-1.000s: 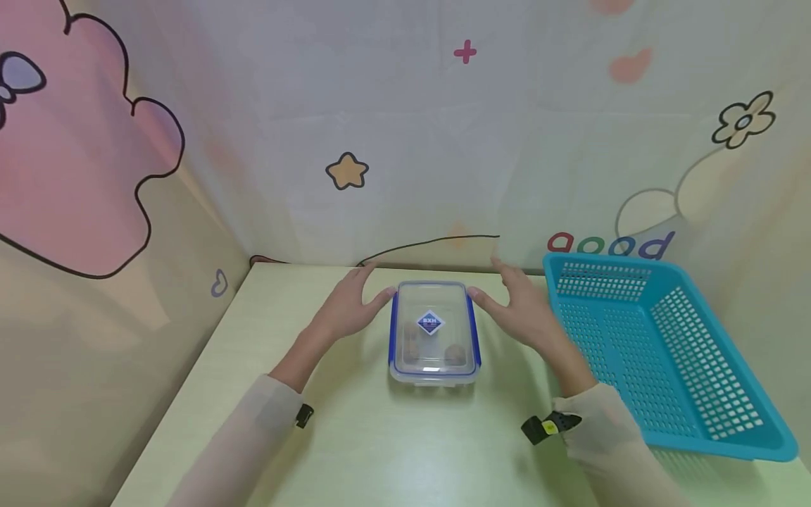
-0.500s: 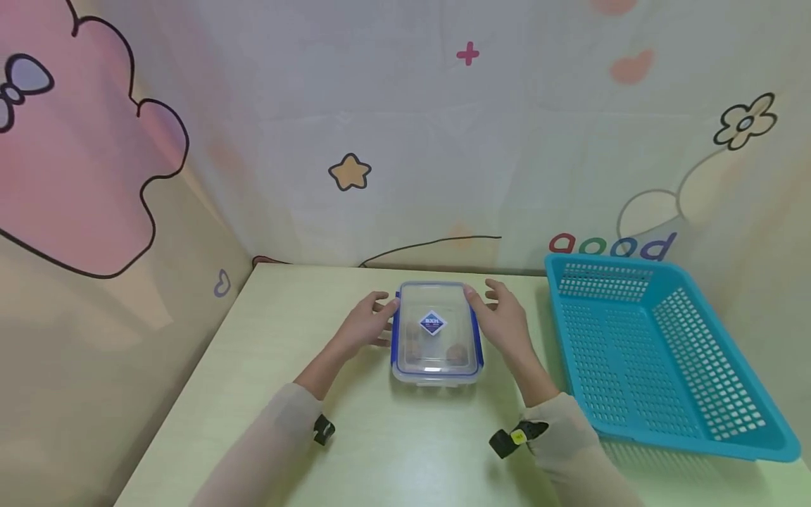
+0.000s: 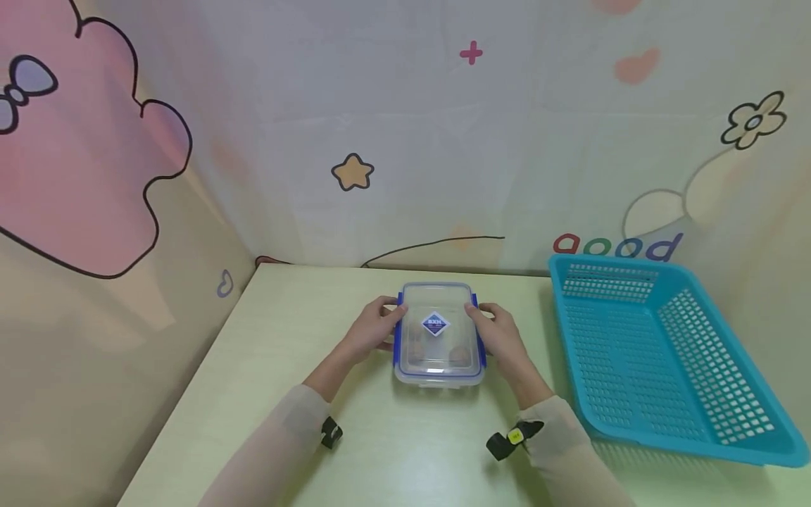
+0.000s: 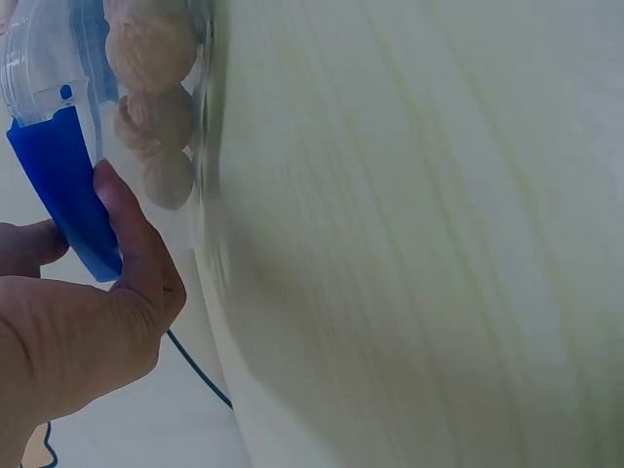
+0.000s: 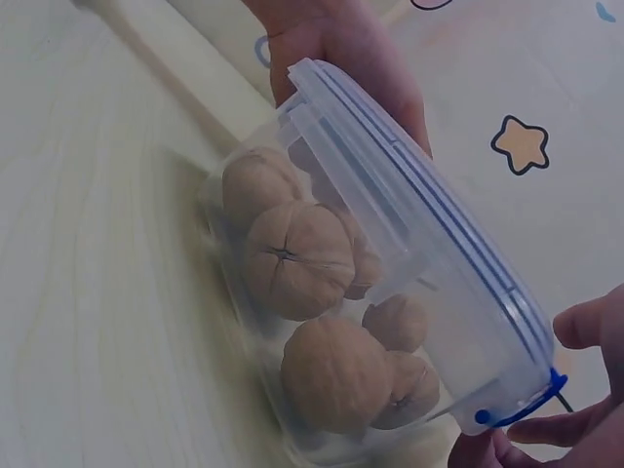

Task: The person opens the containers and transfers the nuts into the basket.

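A clear plastic food container (image 3: 437, 360) with a lid, blue side latches and a diamond-shaped label sits on the table in the head view. Several walnuts (image 5: 299, 263) show through its wall in the right wrist view. My left hand (image 3: 369, 329) pinches the left side, thumb on the lid's edge and fingers at the blue latch (image 4: 70, 190). On the other side my right hand (image 3: 505, 339) does likewise, its thumb on the lid's rim and its fingers by the right latch (image 5: 526, 402). Some fingertips are hidden behind the container.
A turquoise perforated basket (image 3: 586, 422) stands at the right of the light table (image 3: 405, 451). A printed cloth backdrop (image 3: 405, 141) rises behind and on the left.
Both hands have come in from beside the far end of the container and moved nearer along its sides. Their spread fingers have closed in on the latches. The container has stayed in place.
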Demonstrator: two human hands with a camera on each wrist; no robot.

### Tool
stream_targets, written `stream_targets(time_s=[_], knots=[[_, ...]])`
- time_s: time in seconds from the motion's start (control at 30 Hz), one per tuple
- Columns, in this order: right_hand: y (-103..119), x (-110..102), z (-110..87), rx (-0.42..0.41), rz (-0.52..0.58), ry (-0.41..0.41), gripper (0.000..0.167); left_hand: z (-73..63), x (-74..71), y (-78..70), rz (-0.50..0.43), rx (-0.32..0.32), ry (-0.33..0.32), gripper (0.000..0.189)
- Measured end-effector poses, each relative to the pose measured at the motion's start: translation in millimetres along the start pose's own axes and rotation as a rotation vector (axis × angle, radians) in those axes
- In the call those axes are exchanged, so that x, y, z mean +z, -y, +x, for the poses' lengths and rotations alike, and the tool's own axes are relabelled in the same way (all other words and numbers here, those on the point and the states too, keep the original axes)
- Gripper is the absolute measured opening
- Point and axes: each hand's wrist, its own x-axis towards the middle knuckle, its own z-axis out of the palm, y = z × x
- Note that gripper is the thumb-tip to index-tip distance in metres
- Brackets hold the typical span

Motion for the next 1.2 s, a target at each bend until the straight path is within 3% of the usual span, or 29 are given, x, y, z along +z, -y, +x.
stream_targets(time_s=[0.37, 0.6, 0.87, 1.2], knots=[[-12.5, 10.4, 20.4, 0.025, 0.278, 0.088, 0.048, 6.3, -15.2, 9.3, -0.026, 0.001, 0.013, 0.063], [-17.8, 9.7, 27.7, 0.028, 0.264, 0.1, 0.044, 4.4, -15.1, 9.6, -0.076, -0.041, 0.06, 0.062], [-14.8, 4.3, 33.0, -0.008, 0.255, 0.188, 0.041, 2.2, -12.6, 5.0, -0.073, -0.06, 0.039, 0.059], [-25.4, 6.7, 34.9, -0.041, 0.302, 0.164, 0.042, 5.5, -10.6, 6.1, -0.1, -0.078, 0.061, 0.062]])
